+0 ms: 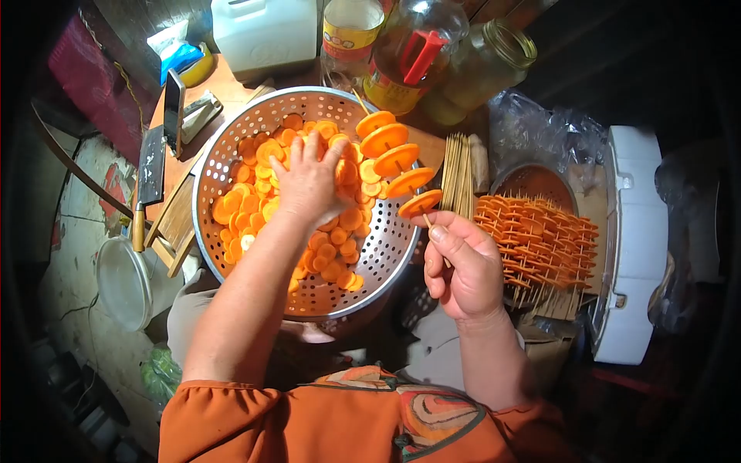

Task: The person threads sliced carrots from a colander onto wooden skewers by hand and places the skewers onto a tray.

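Observation:
A large metal colander (pixel 394 247) sits in front of me, with many round orange carrot slices (pixel 332 266) heaped inside. My left hand (pixel 309 181) reaches into it, fingers spread and resting on the slices; its palm side is hidden. To the right of the colander, my right hand (pixel 467 266) pinches the lower end of a thin wooden skewer. Several carrot slices (pixel 397 160) are threaded along that skewer, spaced apart, and its bare tip points up and left over the colander's rim.
Bare wooden skewers (pixel 458 174) lie bundled at right, beside a stack of loaded carrot skewers (pixel 540 243). A white foam piece (pixel 633 247) stands beyond. Left are a cleaver (pixel 151 166), an upright phone (pixel 174 108) and a bucket (pixel 123 282). Behind stand a white jug (pixel 266 38) and a jar (pixel 490 62).

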The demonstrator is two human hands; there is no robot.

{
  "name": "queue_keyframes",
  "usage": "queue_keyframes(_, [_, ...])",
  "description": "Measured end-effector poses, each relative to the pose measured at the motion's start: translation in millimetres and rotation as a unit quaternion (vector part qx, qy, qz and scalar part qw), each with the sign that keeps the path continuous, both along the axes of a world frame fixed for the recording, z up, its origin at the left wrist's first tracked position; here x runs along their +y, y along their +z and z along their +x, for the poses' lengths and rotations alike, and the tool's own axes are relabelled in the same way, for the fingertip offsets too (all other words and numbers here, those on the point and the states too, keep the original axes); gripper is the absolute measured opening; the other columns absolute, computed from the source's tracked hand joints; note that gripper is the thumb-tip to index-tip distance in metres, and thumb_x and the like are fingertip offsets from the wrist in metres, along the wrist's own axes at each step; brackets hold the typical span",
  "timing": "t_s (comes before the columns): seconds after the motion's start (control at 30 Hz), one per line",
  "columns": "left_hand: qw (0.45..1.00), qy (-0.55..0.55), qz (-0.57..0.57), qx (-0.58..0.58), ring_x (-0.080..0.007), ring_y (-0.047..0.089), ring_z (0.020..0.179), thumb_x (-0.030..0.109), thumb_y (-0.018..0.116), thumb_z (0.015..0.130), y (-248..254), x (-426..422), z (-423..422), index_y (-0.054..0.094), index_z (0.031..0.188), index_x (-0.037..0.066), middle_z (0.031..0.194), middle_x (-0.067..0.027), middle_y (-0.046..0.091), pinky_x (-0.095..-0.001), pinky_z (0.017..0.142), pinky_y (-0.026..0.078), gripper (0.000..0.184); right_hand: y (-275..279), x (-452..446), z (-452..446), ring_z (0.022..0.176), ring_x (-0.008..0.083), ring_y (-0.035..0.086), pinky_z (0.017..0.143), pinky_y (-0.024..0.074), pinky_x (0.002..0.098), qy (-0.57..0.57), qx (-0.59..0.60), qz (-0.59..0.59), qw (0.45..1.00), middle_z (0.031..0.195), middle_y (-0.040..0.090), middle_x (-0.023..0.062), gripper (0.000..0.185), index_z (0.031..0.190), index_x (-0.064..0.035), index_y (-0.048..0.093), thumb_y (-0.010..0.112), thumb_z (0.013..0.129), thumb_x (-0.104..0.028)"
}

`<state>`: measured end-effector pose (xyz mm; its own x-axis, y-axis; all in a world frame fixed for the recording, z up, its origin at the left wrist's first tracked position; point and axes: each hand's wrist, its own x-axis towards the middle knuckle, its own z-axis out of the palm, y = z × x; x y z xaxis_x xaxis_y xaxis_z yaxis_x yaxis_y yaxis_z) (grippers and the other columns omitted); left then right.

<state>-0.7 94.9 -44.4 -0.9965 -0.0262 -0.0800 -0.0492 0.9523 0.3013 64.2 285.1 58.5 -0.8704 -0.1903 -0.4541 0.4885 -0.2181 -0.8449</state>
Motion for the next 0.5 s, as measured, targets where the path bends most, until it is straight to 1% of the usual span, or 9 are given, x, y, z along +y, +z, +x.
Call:
queue_keyframes(0.03, [0.998,-0.017,-0.032,-0.044,-0.0331,0.025,0.132,0.034,0.076,0.063,3.6,7.0,-0.2,0.046,0.126,0.016,0.141,-0.0127,0.031,-0.0568,0.102,0.028,0.072,-0.6,0.6,0.1,0.039,0.0054,0.042,0.035,0.0327,0.0163,0.001,0.001,0.001,1.0,0.06,0.052,0.001,0.025,0.108,0.0024,0.056,0.049,0.091,-0.014])
queue_keyframes(0.07, [0.997,-0.024,-0.061,-0.052,-0.0343,0.032,0.126,0.027,0.071,0.068,1.7,12.9,-1.3,0.036,0.135,0.027,0.135,-0.0142,0.035,-0.0555,0.099,0.032,0.076,-1.3,1.0,0.1,0.039,0.0055,0.042,0.035,0.0328,0.0163,0.003,-0.004,-0.002,1.0,0.06,0.052,0.0011,0.025,0.108,0.0026,0.056,0.049,0.091,-0.014])
queue_keyframes(0.1, [0.997,-0.024,-0.061,-0.05,-0.0343,0.032,0.126,0.027,0.071,0.068,-1.0,17.4,-1.9,0.036,0.135,0.027,0.135,-0.0142,0.035,-0.0555,0.099,0.032,0.076,-1.3,1.2,0.1,0.039,0.0055,0.042,0.035,0.0328,0.0163,0.004,-0.009,-0.005,1.0,0.06,0.052,0.0012,0.025,0.108,0.0028,0.056,0.049,0.091,-0.014])
queue_keyframes(0.17, [0.989,-0.09,-0.031,-0.113,-0.0323,0.039,0.118,0.016,0.064,0.071,-10.8,25.1,-1.2,0.041,0.131,0.025,0.125,-0.014,0.041,-0.0503,0.09,0.042,0.065,0.2,0.8,-1.3,0.039,0.0056,0.042,0.035,0.0327,0.0163,0.005,-0.007,-0.007,1.0,0.06,0.052,0.0013,0.025,0.108,0.0029,0.056,0.05,0.091,-0.014])
queue_keyframes(0.2, [0.995,-0.099,-0.005,-0.021,-0.0315,0.045,0.109,0.008,0.057,0.072,-15.9,28.1,7.2,0.048,0.124,0.023,0.116,-0.0141,0.045,-0.0436,0.082,0.047,0.055,0.7,0.8,-1.4,0.039,0.0056,0.042,0.036,0.0327,0.0162,0.004,-0.01,-0.006,1.0,0.06,0.052,0.0013,0.024,0.107,0.0028,0.056,0.05,0.091,-0.014])
queue_keyframes(0.33, [0.985,-0.147,0.062,-0.069,-0.034,0.052,0.1,0.009,0.058,0.071,-17.4,30.3,27.4,0.055,0.114,0.017,0.107,-0.0164,0.051,-0.0414,0.082,0.048,0.044,2.5,-0.1,-1.1,0.039,0.0056,0.042,0.036,0.0325,0.0162,0.009,-0.008,-0.014,1.0,0.06,0.053,0.0014,0.024,0.106,0.0024,0.055,0.05,0.091,-0.015])
queue_keyframes(0.37, [0.985,-0.148,0.06,-0.07,-0.034,0.052,0.1,0.009,0.058,0.071,-18.7,29.2,33.5,0.055,0.114,0.017,0.107,-0.0164,0.051,-0.0414,0.082,0.048,0.044,2.4,-0.6,-0.9,0.039,0.0056,0.042,0.036,0.0325,0.0162,0.009,-0.008,-0.016,1.0,0.06,0.053,0.0014,0.024,0.106,0.0024,0.055,0.05,0.091,-0.015])
queue_keyframes(0.43, [0.963,-0.178,0.163,-0.123,-0.0342,0.053,0.101,0.01,0.059,0.071,-12.8,25.6,41.4,0.057,0.111,0.014,0.104,-0.0176,0.053,-0.0407,0.084,0.047,0.04,2.0,-1.8,-0.3,0.039,0.0053,0.042,0.036,0.0323,0.0161,0.007,-0.004,-0.016,1.0,0.06,0.053,0.0015,0.023,0.104,0.002,0.055,0.051,0.091,-0.016])
queue_keyframes(0.5, [0.956,-0.16,0.18,-0.166,-0.0344,0.055,0.101,0.011,0.059,0.071,-6.8,20.2,49.1,0.059,0.11,0.013,0.105,-0.0199,0.054,-0.0393,0.085,0.046,0.039,3.0,-3.7,-0.4,0.039,0.0052,0.042,0.036,0.0322,0.0161,0.011,-0.002,-0.017,1.0,0.06,0.053,0.0015,0.023,0.104,0.0018,0.055,0.051,0.091,-0.017])
